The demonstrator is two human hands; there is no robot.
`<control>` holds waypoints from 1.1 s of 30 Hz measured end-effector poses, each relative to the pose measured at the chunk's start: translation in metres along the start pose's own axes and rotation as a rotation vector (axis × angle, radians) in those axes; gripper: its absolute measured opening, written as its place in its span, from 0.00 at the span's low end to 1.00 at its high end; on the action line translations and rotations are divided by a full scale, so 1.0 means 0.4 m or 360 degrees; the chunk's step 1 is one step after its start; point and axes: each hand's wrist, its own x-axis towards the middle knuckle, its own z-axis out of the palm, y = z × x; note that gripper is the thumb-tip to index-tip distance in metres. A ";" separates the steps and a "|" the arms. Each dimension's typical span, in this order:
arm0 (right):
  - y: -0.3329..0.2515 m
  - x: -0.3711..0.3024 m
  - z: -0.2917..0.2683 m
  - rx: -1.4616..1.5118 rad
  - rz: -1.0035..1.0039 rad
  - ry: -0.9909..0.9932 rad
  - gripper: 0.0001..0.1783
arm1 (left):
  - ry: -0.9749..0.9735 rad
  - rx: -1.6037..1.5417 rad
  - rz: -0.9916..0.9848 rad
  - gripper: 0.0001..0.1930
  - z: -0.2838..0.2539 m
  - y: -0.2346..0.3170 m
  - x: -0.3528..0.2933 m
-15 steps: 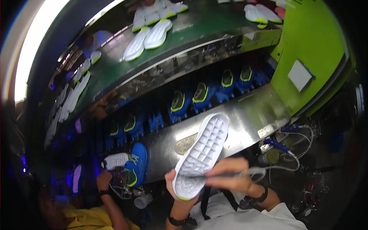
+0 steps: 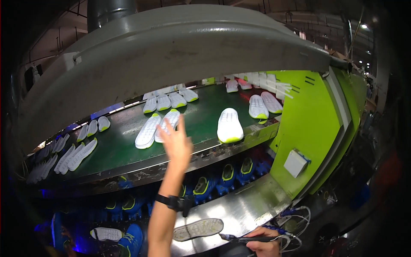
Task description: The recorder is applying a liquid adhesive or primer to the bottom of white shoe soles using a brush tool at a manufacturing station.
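Observation:
My left hand (image 2: 174, 143) reaches over the green conveyor belt (image 2: 124, 137) with its fingers spread, holding nothing. Its fingers overlap one sole (image 2: 168, 124) of a white pair with lime tips; whether they touch it I cannot tell. The other sole (image 2: 148, 132) lies just left. Farther right, a white sole (image 2: 230, 126) sits alone near the belt's front edge. Low in the picture, my right hand (image 2: 262, 240) grips a dark pen-like tool (image 2: 235, 238), its thin tip pointing left. Beside that tip, a worn grey sole-shaped piece (image 2: 198, 230) lies on the metal shelf (image 2: 252, 201).
Blue shoes (image 2: 202, 186) line a lower level beneath the belt. A blue shoe (image 2: 132, 240) and a white sole (image 2: 107, 234) lie at lower left. A green machine panel (image 2: 312, 137) bounds the right side, and a grey hood (image 2: 192, 47) hangs over the belt.
The white sole has left my left hand, which has moved up over the belt. A white sole now lies on formerly bare belt. My right hand, still with the tool, is lower. The view has tilted up.

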 end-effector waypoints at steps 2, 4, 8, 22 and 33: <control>0.109 0.001 -0.077 0.0034 0.0012 -0.0026 0.12 | -0.0642 -0.0221 -0.0569 0.10 0.060 -0.178 0.048; 0.188 0.039 -0.124 0.0206 0.0123 -0.0020 0.18 | -0.0304 -0.0578 -0.0149 0.05 0.059 -0.234 0.005; 0.216 0.058 -0.126 0.0378 0.0132 -0.0065 0.12 | 0.0280 -0.0749 -0.0179 0.06 -0.138 -0.130 -0.138; 0.221 0.064 -0.106 0.0373 0.0030 -0.0160 0.15 | -0.1887 -0.2640 -0.1523 0.44 -0.362 -0.117 -0.770; 0.223 0.098 0.065 -0.0724 -0.0720 -0.0556 0.14 | -0.1592 -0.3190 -0.2388 0.41 -0.657 -0.110 -1.048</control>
